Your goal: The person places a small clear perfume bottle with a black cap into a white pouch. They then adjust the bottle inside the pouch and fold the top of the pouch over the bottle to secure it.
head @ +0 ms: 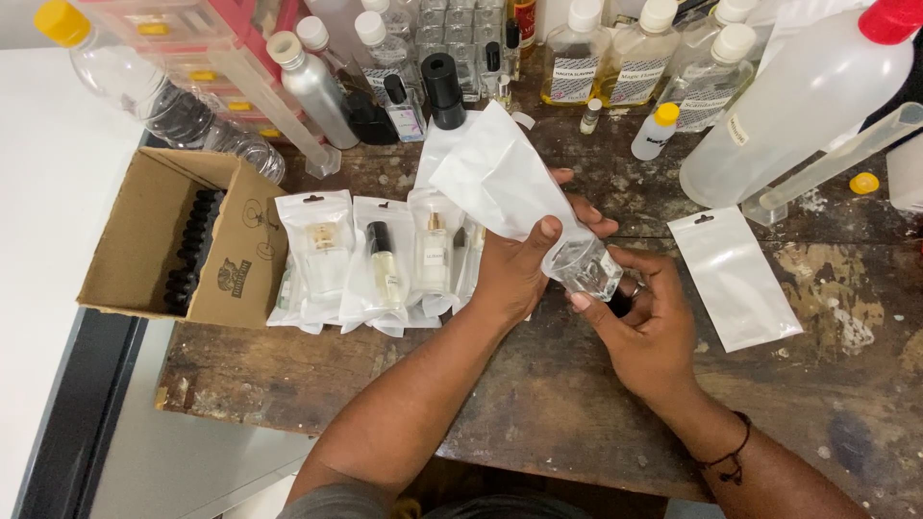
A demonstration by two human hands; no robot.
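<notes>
My left hand (510,274) is pinched shut on the white zip pouch (495,178), whose long axis runs up-left from the grip toward the bottles at the back, mouth end down-right at my fingers. My right hand (646,332) is closed around the black-capped end of the small clear glass bottle (582,269), which sits between both hands with its body touching the pouch mouth, so the pouch lies up-left of the bottle. Cannot tell how far in it is; filled pouches (370,264) lie left, a flat pouch (735,279) right on the wooden table (538,404).
</notes>
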